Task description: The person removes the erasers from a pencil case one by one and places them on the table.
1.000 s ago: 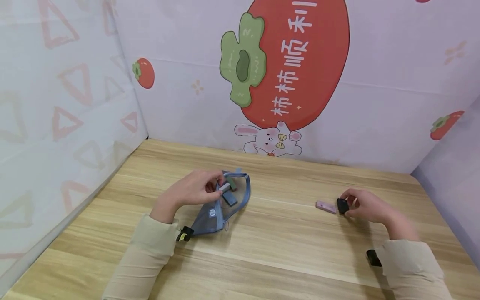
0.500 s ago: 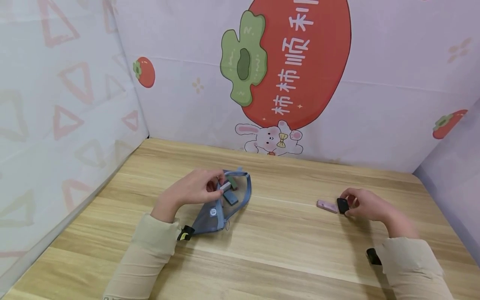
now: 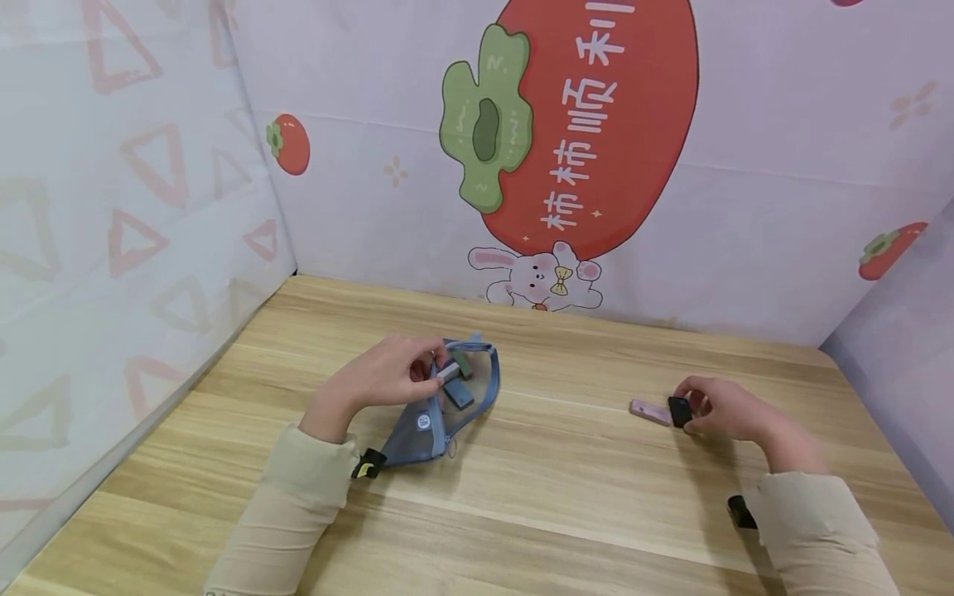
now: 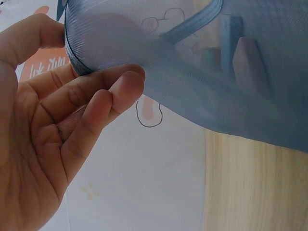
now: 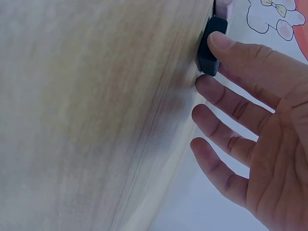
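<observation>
Blue mesh zip pouch sits at the left hand, whose narrow pinch holds its rim, a blue block and a smaller-looking green block inside just beyond those fingertips. Well apart, the right hand pinches a black block between thumb and finger, with a pink block just past that grip. Should the left pinch slacken, the limp rim could fold over; a sideways push on the black block might knock the pink one.

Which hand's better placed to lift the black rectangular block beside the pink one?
Likely the right hand: it pinches that black block, while the left hand holds the blue mesh pouch, farther away.
</observation>
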The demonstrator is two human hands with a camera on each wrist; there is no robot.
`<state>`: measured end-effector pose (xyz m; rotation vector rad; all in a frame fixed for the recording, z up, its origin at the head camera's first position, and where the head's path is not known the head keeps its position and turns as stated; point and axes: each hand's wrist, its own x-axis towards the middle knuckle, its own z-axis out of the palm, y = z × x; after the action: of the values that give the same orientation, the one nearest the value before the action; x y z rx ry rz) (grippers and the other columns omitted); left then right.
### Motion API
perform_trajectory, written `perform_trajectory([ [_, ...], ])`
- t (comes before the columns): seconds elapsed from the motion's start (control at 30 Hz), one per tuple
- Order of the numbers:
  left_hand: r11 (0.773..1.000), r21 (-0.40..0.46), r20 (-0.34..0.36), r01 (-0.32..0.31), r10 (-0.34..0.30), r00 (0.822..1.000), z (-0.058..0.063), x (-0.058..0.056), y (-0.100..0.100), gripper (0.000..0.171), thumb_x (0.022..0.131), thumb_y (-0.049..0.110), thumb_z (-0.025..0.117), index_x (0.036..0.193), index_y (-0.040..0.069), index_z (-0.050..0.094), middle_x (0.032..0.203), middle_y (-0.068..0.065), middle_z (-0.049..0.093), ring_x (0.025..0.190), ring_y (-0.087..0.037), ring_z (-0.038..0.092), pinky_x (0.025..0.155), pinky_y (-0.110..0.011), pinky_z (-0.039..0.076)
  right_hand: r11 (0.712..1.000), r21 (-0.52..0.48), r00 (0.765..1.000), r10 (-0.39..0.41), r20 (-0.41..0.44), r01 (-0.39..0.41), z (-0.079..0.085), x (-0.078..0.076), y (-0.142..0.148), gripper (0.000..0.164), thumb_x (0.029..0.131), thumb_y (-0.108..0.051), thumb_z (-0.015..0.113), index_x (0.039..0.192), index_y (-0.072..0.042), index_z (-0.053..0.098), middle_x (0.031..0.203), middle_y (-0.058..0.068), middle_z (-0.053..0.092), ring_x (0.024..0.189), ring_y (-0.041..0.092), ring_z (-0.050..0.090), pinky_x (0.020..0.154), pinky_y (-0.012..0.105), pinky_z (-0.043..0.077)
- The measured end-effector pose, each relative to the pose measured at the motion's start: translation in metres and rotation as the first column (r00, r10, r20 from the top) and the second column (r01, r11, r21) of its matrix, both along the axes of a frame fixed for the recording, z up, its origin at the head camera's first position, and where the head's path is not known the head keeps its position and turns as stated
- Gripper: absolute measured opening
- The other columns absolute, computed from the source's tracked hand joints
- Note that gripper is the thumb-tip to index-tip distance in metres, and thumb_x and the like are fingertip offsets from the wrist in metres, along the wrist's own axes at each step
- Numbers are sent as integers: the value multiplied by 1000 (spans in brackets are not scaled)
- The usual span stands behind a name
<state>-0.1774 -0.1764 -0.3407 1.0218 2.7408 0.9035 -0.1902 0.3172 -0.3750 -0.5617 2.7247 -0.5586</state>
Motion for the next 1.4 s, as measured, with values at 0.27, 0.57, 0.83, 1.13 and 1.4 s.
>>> perform_trajectory([
  [0.27,1000,2,3,-8,8,1000,1,1,1,13,85,16,62,97,11,60,74,6,67,64,-4,60,64,-23,52,1000,-3,1000,-7,-6,7,-2,2,1,39,79,-9,77,113,2,60,91,8,58,81,19,55,70,35,46],
  [0.57,1000,0,3,-6,6,1000,0,0,1,12,86,15,62,97,12,59,74,5,68,65,-4,60,65,-24,52,1000,-14,998,-3,-60,2,2,4,4,39,80,-11,77,113,4,61,92,9,61,81,20,57,68,34,47],
  [0.83,1000,-7,7,-14,14,1000,1,2,1,16,86,16,62,99,7,60,75,6,68,65,-4,61,65,-24,53,999,-45,984,-1,-179,-7,9,6,-1,35,81,-11,76,111,2,63,93,9,63,84,22,56,69,34,46],
  [1.13,1000,8,18,-7,7,1000,3,3,1,15,86,16,63,99,8,60,74,4,68,65,-5,60,65,-24,52,999,-49,973,0,-230,-12,20,6,-22,32,84,-14,75,111,0,66,92,6,64,84,19,56,70,34,46],
  [1.4,1000,0,15,-10,10,1000,3,3,1,14,87,16,63,99,10,60,74,5,68,65,-5,59,64,-24,51,997,-74,968,14,-249,-34,23,4,-38,29,84,-12,74,110,-1,66,92,8,65,84,19,56,71,34,46],
])
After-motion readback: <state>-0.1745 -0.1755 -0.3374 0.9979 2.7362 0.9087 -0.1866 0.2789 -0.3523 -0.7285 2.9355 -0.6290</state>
